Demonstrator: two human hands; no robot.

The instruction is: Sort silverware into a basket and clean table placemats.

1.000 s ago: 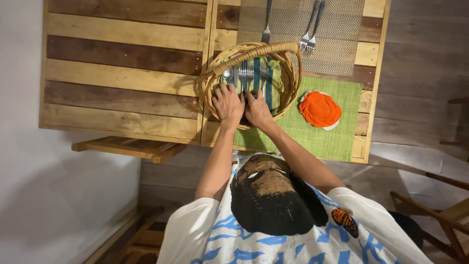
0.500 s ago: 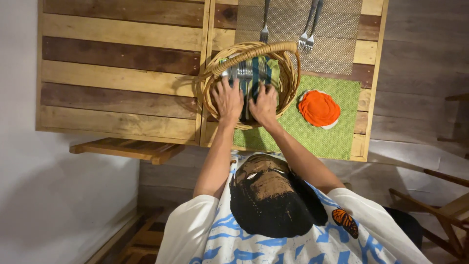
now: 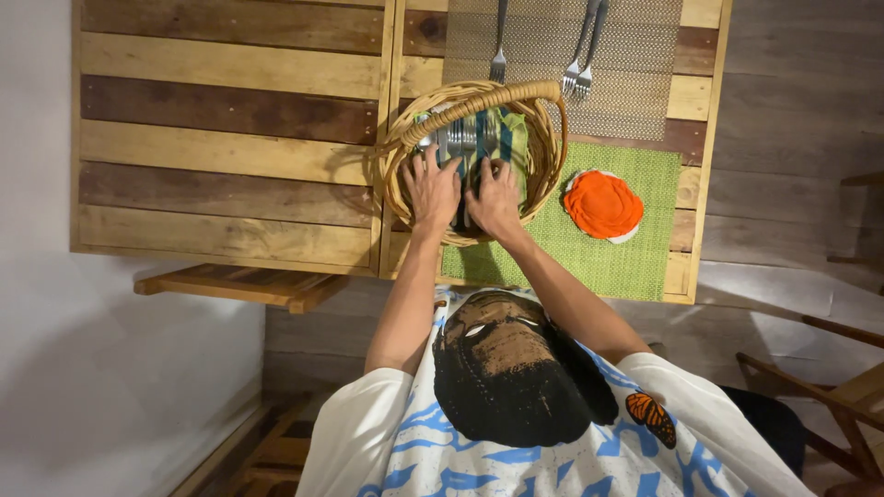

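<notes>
A round wicker basket (image 3: 398,179) with a handle stands on the wooden table, partly on a green placemat (image 3: 599,262). Inside lie a green and blue cloth (image 3: 512,138) and a bundle of forks (image 3: 458,140). Both my hands are inside the basket, side by side. My left hand (image 3: 433,191) presses on the left side of the bundle, its fingers reaching toward the fork heads. My right hand (image 3: 494,195) curls around the bundle's dark handles from the right. The lower part of the cutlery is hidden by my hands.
An orange round cloth piece (image 3: 603,204) lies on the green placemat, right of the basket. A grey woven placemat (image 3: 635,64) at the far side carries three forks (image 3: 578,74). A wooden bench (image 3: 244,285) juts out below the table's near edge; a chair (image 3: 833,387) stands at right.
Both hands have slid from the basket's near rim further inside it and closed around the bundle of forks. The basket has stayed in place.
</notes>
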